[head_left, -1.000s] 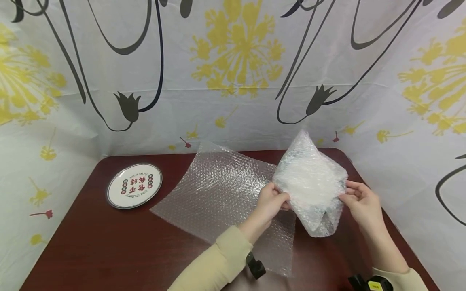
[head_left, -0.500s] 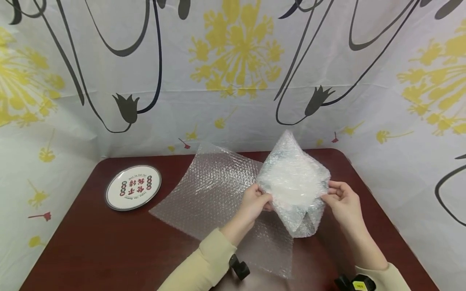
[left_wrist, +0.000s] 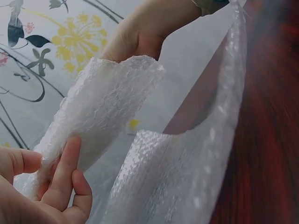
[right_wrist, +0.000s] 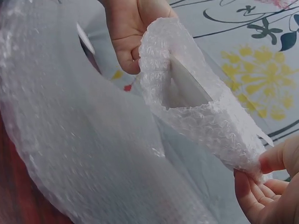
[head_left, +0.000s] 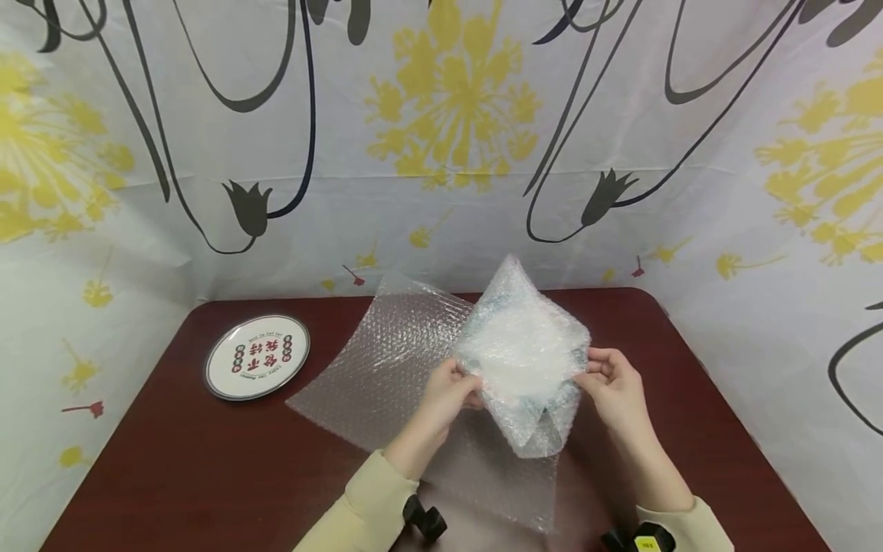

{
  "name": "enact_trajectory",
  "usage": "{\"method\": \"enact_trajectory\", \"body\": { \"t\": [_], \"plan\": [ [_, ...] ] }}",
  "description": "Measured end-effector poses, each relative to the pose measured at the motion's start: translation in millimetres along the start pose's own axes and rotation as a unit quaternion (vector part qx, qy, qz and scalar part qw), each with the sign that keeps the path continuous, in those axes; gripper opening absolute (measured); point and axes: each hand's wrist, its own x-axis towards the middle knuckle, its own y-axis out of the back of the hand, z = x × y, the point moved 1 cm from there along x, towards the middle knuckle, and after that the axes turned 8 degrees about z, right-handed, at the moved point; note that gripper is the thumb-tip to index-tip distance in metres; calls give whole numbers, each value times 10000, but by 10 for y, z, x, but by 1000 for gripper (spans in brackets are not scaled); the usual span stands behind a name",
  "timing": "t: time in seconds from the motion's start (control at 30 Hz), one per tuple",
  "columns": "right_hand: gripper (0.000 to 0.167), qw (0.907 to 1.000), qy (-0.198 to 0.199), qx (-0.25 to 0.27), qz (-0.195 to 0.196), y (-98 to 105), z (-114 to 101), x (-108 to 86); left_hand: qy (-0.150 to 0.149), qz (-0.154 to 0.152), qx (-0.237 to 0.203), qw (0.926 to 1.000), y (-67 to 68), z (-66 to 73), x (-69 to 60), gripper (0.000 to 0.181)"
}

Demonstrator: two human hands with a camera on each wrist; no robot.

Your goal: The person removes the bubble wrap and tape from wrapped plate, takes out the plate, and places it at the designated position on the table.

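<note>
Bubble-wrapped bundle [head_left: 520, 349] held up between pinched edges

It hangs above the counter [head_left: 228, 475], toward 1 o'clock of the middle, and a pale flat rim [right_wrist: 188, 84] shows inside its gaping fold [head_left: 546, 435] near 5 o'clock. The left hand [head_left: 447, 391] has a narrow grip, thumb and fingers pinching the bundle's edge at 8 o'clock; the right hand [head_left: 614, 387] pinches it as narrowly at 4 o'clock. Partly behind it, toward 9 o'clock, lies the loose bubble-wrap sheet [head_left: 386, 360]; well beyond, that same way, lies the white plate with red Chinese lettering [head_left: 257, 357]. The step looks like shifting a wrapped piece; the next move seems to call for both edges kept supported, so the fold doesn't spring wider. Against the earlier frame, bundle and hands have travelled toward 9 o'clock, both pinches kept, while sheet and plate stay put
</note>
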Motion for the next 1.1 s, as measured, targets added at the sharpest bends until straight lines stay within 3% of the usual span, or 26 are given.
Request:
{"method": "enact_trajectory", "body": {
  "t": [0.77,1.1],
  "plan": [
    [38,9971,-179,465,-583,-470,82,-197,120,4,122,9999,603,-138,-122,20],
    [37,9943,-445,516,-818,-606,220,-197,196,29,245,9995,748,-206,-82,15]
  ]
}}
